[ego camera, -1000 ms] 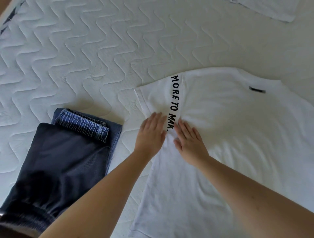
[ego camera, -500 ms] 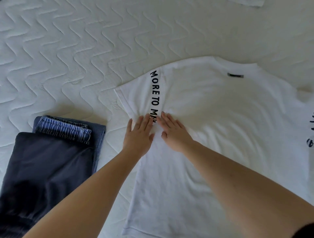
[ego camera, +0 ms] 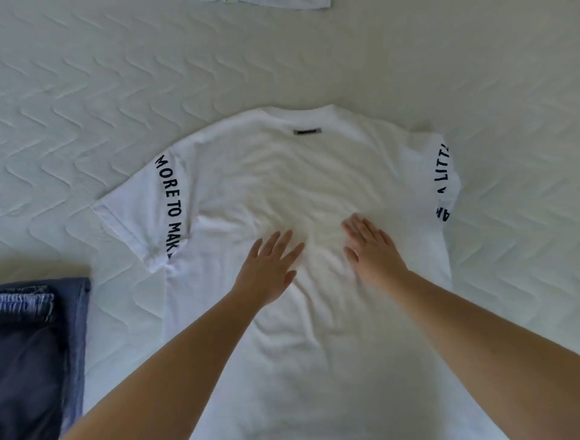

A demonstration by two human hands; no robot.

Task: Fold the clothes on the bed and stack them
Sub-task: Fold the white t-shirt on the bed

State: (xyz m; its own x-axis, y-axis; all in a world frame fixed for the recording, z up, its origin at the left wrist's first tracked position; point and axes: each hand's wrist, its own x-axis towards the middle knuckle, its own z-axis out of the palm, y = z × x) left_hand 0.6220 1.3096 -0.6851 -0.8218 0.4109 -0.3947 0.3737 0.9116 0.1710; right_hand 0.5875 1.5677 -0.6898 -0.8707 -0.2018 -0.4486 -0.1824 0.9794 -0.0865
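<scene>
White t-shirt [ego camera: 301,176] lies spread flat on the bed [ego camera: 94,94] — soft knit, wrinkled mid-chest, black lettering along both sleeve seams, small dark tag at the collar. Bed cover is white, quilted in a zigzag pattern. Left hand [ego camera: 270,267] and right hand [ego camera: 373,251] are both flat, palms down, fingers spread, pressing the chest area — holding nothing. Folded dark pants [ego camera: 28,361] with a blue denim piece [ego camera: 26,306] sit at the lower left, just beside the shirt. Another white garment [ego camera: 276,3] is at the top edge, well apart.
</scene>
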